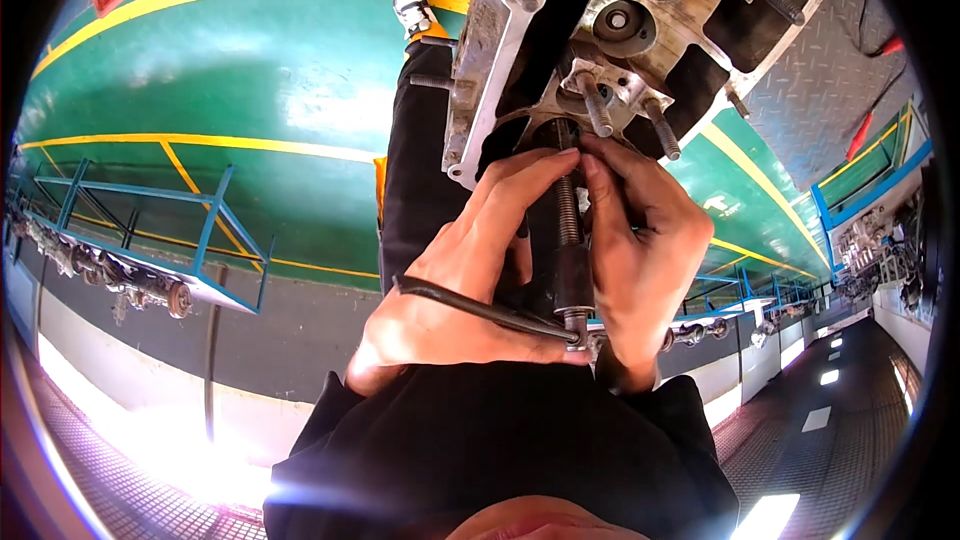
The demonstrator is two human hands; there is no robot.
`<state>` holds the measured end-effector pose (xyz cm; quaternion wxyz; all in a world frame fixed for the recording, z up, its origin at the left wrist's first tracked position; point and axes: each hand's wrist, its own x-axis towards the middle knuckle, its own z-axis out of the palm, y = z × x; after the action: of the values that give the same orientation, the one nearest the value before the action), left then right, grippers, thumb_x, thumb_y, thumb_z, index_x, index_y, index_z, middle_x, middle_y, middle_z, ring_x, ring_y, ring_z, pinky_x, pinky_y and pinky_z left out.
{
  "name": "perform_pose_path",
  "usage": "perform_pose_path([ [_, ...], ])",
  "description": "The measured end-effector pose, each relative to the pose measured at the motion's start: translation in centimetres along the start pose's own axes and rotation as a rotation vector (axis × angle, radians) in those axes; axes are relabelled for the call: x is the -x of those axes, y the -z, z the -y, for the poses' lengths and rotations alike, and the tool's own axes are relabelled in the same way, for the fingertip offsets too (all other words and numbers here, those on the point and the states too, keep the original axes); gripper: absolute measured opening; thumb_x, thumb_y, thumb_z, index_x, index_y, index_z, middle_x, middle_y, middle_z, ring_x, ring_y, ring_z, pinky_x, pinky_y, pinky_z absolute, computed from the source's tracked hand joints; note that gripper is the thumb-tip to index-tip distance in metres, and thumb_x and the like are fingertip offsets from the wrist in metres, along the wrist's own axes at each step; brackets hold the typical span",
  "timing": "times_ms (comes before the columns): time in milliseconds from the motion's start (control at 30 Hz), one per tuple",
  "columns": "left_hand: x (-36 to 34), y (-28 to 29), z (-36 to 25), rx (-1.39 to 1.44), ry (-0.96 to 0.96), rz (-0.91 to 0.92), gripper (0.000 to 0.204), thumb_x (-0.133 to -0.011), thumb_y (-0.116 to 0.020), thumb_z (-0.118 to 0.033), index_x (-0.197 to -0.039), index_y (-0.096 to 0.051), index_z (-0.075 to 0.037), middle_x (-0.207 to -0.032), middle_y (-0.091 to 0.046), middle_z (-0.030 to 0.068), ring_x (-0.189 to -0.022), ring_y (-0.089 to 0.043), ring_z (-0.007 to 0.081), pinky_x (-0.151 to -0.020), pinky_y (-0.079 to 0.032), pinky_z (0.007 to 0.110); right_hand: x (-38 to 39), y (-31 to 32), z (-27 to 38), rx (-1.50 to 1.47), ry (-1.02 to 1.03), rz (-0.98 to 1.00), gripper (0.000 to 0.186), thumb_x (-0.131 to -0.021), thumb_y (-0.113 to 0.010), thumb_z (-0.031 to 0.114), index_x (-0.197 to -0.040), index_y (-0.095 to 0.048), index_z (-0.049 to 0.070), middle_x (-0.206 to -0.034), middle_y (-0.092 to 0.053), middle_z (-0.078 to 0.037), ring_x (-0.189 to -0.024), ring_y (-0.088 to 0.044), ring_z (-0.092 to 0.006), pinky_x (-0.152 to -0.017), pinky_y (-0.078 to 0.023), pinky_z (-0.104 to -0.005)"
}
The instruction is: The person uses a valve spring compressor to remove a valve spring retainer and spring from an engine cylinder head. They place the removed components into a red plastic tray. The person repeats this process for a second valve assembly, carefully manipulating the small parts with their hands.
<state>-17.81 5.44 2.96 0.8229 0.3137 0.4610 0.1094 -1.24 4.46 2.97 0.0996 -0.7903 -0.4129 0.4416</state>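
An aluminium cylinder head (690, 70) fills the upper middle, with studs and round valve spring seats (625, 25) showing. Below it a dark valve spring compressor (572, 275) points toward me, with a threaded rod, a sleeve and a slim bent bar handle (470, 308) crossing its near end. My left hand (470, 260) is closed, its thumb and fingers pinched at the compressor's far end, and the bar lies across its palm side. From the other side my right hand (640, 230) closes on the same end. Between the fingertips, details are hidden.
Blue-framed benches bearing metal parts (130, 285) stand at the left and at the right (880, 250). A grey patterned metal surface (810, 80) lies beyond the cylinder head. My dark-trousered leg (425, 130) is beside it on green floor with yellow lines.
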Motion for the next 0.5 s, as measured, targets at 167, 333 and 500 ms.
perform_pose_path([
  [167, -0.2, 0.3, 0.6, 0.461, 0.121, -0.004, 0.122, -0.051, -0.098, -0.037, -0.148, -0.033, 0.000, -0.118, -0.054, 0.0097, -0.076, -0.057, 0.0129, -0.063, -0.047, 0.025, -0.3, 0.1, 0.5, -0.025, -0.023, 0.030, 0.013, -0.089, -0.065, 0.004, -0.099, -0.070, -0.001, -0.088, -0.069, -0.020, -0.078, -0.067, -0.0379, -0.070, -0.052, -0.0377],
  [333, 0.2, 0.2, 0.3, 0.374, 0.073, -0.043, 0.110, -0.058, -0.097, -0.033, -0.145, -0.038, -0.001, -0.124, -0.053, 0.0095, -0.089, -0.057, 0.0125, -0.074, -0.049, 0.027, -0.6, 0.1, 0.8, -0.037, -0.028, 0.039, 0.014, -0.090, -0.062, 0.004, -0.098, -0.070, -0.003, -0.090, -0.070, -0.021, -0.080, -0.067, -0.0396, -0.073, -0.052, -0.0382],
  [500, 0.0, 0.2, 1.3, 0.368, -0.038, -0.005, 0.107, -0.068, -0.089, -0.044, -0.147, -0.034, 0.002, -0.137, -0.047, 0.0098, -0.083, -0.059, 0.0118, -0.071, -0.048, 0.026, -0.8, 0.2, 0.1, 0.070, 0.016, 0.022, 0.015, -0.088, -0.066, 0.006, -0.099, -0.072, -0.002, -0.091, -0.072, -0.019, -0.084, -0.072, -0.0307, -0.078, -0.054, -0.0366],
])
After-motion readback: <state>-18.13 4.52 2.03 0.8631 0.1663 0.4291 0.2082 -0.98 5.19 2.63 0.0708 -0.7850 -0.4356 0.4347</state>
